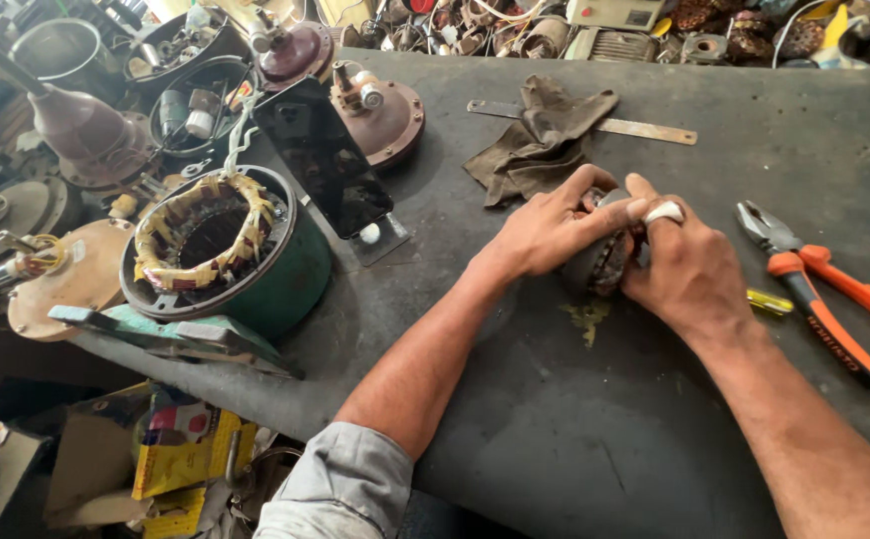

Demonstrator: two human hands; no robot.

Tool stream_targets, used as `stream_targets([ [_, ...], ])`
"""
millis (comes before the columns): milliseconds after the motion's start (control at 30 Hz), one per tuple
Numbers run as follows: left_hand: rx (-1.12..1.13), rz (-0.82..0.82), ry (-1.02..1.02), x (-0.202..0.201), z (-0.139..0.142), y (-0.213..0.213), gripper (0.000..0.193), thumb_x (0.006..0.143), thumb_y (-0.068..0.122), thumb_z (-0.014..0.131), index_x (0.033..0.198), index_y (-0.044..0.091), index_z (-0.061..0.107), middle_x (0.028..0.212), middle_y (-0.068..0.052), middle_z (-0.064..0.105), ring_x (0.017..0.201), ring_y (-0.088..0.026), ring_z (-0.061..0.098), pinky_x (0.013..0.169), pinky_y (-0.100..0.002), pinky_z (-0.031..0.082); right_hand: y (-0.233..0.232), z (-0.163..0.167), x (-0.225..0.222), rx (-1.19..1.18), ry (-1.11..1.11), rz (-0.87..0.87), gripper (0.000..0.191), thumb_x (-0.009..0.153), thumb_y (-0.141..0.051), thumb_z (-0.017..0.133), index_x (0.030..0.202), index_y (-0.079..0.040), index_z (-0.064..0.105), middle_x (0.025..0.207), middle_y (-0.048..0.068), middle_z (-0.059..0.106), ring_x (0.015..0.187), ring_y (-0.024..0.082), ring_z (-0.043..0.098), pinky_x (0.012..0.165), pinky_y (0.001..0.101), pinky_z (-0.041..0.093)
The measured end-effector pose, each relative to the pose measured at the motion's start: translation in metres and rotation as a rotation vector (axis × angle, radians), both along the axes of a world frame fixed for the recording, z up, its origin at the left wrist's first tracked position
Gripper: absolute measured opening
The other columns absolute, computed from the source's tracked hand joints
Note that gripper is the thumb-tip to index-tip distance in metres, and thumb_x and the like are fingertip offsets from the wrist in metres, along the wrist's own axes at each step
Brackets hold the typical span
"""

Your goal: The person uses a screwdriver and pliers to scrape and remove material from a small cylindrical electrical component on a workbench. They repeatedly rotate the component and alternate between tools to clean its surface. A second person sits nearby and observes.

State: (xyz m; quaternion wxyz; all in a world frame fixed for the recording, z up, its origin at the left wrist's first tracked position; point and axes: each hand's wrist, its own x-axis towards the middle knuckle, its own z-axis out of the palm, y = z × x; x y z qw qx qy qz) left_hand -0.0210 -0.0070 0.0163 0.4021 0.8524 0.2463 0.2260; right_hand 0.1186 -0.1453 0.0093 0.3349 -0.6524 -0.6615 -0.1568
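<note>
Both of my hands close around a small round motor part [604, 262] with dark windings, resting on the dark workbench [575, 419]. My left hand [550, 230] grips it from the left, fingers curled over its top. My right hand [689, 265] holds it from the right, with a white bandage on one fingertip. Most of the part is hidden by my fingers.
Orange-handled pliers [819, 289] lie to the right, a small yellow tool [771, 301] beside them. A dirty rag [540, 140] lies over a metal ruler [644, 128] behind. A green motor stator with copper windings [225, 250], a black phone [325, 160] and motor parts crowd the left.
</note>
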Motion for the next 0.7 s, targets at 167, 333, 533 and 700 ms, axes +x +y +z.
stream_targets([
  [167, -0.001, -0.023, -0.127, 0.008, 0.004, -0.004, 0.068, 0.086, 0.067, 0.058, 0.114, 0.007, 0.073, 0.097, -0.013, 0.079, 0.091, -0.026, 0.077, 0.081, -0.036, 0.058, -0.001, 0.003, -0.001, -0.114, 0.008, -0.100, 0.071, 0.073, -0.010, 0.078, 0.140, 0.000, 0.055, 0.114, 0.026, 0.068, 0.090, 0.048, 0.068, 0.077, 0.0522, 0.057],
  [333, -0.013, 0.005, -0.139, 0.011, 0.009, -0.006, 0.066, 0.083, 0.064, 0.063, 0.108, 0.005, 0.076, 0.092, -0.014, 0.078, 0.086, -0.025, 0.077, 0.077, -0.035, 0.059, 0.004, 0.006, 0.000, -0.215, 0.067, -0.132, 0.073, 0.067, -0.010, 0.081, 0.134, -0.006, 0.051, 0.111, 0.025, 0.067, 0.088, 0.050, 0.067, 0.075, 0.0545, 0.056],
  [533, -0.084, 0.023, -0.098, 0.011, 0.011, -0.010, 0.067, 0.079, 0.066, 0.065, 0.109, 0.007, 0.077, 0.094, -0.013, 0.081, 0.088, -0.023, 0.079, 0.079, -0.033, 0.060, 0.000, 0.007, -0.001, -0.247, 0.067, -0.139, 0.068, 0.070, -0.010, 0.080, 0.131, -0.006, 0.051, 0.106, 0.025, 0.067, 0.086, 0.050, 0.067, 0.073, 0.0557, 0.056],
  [700, -0.170, -0.151, -0.224, 0.004, -0.002, 0.004, 0.054, 0.093, 0.050, 0.066, 0.117, 0.003, 0.073, 0.104, -0.011, 0.077, 0.097, -0.018, 0.071, 0.087, -0.032, 0.056, -0.006, 0.014, -0.002, -0.194, 0.043, -0.102, 0.049, 0.084, -0.013, 0.075, 0.128, -0.006, 0.055, 0.110, 0.023, 0.069, 0.091, 0.046, 0.068, 0.078, 0.0522, 0.056],
])
